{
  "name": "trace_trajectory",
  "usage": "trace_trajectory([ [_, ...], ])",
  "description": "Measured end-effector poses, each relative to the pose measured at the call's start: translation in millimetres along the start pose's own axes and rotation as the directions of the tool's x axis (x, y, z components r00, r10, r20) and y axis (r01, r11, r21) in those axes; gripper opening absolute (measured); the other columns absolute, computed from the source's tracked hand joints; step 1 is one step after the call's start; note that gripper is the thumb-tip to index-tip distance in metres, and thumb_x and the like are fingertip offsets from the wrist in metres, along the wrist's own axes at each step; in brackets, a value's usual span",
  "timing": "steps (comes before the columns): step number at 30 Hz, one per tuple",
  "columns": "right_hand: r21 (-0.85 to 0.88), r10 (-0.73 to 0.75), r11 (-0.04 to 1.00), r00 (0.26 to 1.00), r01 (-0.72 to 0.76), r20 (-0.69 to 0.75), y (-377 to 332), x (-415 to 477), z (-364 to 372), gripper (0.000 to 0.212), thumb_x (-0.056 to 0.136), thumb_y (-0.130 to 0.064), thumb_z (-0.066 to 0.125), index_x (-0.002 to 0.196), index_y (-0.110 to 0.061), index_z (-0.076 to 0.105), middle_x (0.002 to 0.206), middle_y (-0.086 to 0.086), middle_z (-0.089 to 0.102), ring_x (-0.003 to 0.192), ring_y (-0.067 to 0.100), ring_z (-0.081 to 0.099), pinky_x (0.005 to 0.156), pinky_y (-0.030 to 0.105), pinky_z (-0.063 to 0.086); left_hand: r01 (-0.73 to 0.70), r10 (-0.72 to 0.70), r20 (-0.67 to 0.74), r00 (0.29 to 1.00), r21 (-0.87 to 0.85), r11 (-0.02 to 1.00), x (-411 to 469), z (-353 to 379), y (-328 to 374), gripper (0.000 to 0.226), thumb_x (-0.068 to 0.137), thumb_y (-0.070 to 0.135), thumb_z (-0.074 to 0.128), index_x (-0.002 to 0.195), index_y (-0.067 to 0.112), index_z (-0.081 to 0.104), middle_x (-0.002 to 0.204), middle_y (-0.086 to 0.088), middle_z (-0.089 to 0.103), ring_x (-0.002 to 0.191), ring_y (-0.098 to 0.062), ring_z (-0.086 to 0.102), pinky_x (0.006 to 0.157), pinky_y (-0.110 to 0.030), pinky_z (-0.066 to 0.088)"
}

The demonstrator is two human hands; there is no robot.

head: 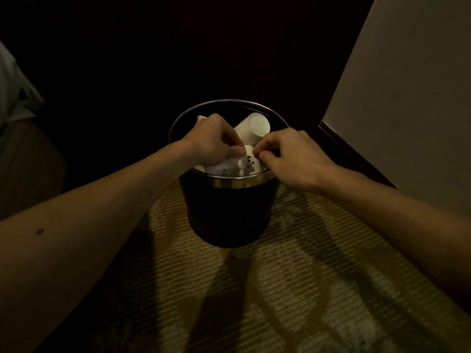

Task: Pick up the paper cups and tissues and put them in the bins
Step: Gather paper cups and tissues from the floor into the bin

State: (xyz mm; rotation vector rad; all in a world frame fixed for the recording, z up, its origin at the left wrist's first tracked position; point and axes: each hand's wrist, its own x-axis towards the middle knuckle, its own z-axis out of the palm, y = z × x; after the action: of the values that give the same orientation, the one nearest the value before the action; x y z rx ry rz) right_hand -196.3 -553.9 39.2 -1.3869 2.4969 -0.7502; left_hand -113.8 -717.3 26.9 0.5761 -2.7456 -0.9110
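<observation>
Tissue (246, 164), white and crumpled, lies inside the bin (229, 184) just beside a tipped paper cup (254, 127). Carpet (254, 289) surrounds the bin, with a pale wall (407, 110) on the right. I see my left hand (214, 141) and right hand (293, 156) over the rim, their curled fingertips pinching the tissue's top.

Black bin (229, 212), silver-rimmed; white paper cups (254, 128) beyond the fingers (266, 147); white tissue (246, 163), dark-printed, beneath them; tan carpet (293, 289) is ribbed with stripes.

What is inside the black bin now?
Inside the bin lie a white paper cup on its side and crumpled tissues, which the left hand and right hand pinch. The hands cover the middle; the bottom is hidden.
</observation>
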Motion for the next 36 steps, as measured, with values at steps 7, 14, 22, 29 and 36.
trace_trajectory([
  [7, 0.068, -0.014, 0.997, 0.98, 0.028, -0.2, 24.0, -48.5, -28.9, 0.014, 0.091, -0.033, 0.06, 0.104, -0.032, 0.065, 0.085, -0.021, 0.062, 0.078, -0.009, 0.056, 0.065, 0.008, 0.042, -0.232, 0.202, 0.126, 0.971, 0.306, 0.923, 12.2, 0.0, 27.6, 0.024, 0.094, 0.036, 0.06, 0.102, 0.02, 0.076, 0.107, 0.004, 0.072, 0.09, -0.009, 0.06, 0.077, -0.028, 0.042],
  [14, -0.001, 0.374, 0.924, 0.907, -0.381, -0.196, 79.8, -216.8, -120.6, 0.019, 0.082, -0.046, 0.062, 0.078, -0.031, 0.051, 0.062, -0.024, 0.056, 0.056, 0.0, 0.053, 0.047, 0.017, 0.036, -0.552, 0.534, 0.139, 0.834, 0.207, 0.808, -0.8, 57.6, 204.0, 0.038, 0.089, 0.043, 0.06, 0.058, 0.021, 0.057, 0.056, 0.011, 0.058, 0.059, 0.0, 0.056, 0.046, -0.024, 0.034],
  [22, -0.043, 0.813, 0.581, 0.576, -0.813, 0.089, 98.4, -513.8, -265.2, 0.015, 0.087, -0.05, 0.058, 0.083, -0.035, 0.06, 0.071, -0.012, 0.061, 0.063, -0.007, 0.057, 0.055, 0.014, 0.043, -0.924, 0.892, 0.382, 0.243, -0.189, 0.333, -147.4, 169.1, 487.1, 0.039, 0.08, 0.065, 0.043, 0.065, 0.032, 0.057, 0.057, 0.015, 0.053, 0.062, 0.004, 0.053, 0.048, -0.022, 0.031],
  [29, 0.31, 0.988, 0.106, 0.064, -0.945, -0.144, 87.8, -821.3, -232.7, 0.024, 0.081, -0.055, 0.062, 0.08, -0.032, 0.066, 0.068, -0.026, 0.063, 0.059, -0.007, 0.058, 0.05, 0.012, 0.041, -0.835, 0.85, 0.505, -0.148, -0.525, 0.166, -373.7, 364.3, 606.7, 0.041, 0.089, 0.058, 0.047, 0.063, 0.025, 0.049, 0.058, 0.014, 0.046, 0.057, 0.0, 0.044, 0.051, -0.024, 0.031],
  [36, 0.598, 0.859, -0.292, -0.479, -0.746, -0.179, 77.1, -1033.7, -108.9, 0.012, 0.08, -0.047, 0.069, 0.083, -0.037, 0.064, 0.079, -0.009, 0.061, 0.076, 0.003, 0.059, 0.077, 0.034, 0.054, -0.662, 0.642, 0.652, -0.403, -0.692, 0.287, -579.9, 521.6, 671.0, 0.026, 0.09, 0.046, 0.06, 0.111, 0.03, 0.061, 0.095, 0.015, 0.064, 0.093, -0.009, 0.062, 0.083, -0.031, 0.051],
])
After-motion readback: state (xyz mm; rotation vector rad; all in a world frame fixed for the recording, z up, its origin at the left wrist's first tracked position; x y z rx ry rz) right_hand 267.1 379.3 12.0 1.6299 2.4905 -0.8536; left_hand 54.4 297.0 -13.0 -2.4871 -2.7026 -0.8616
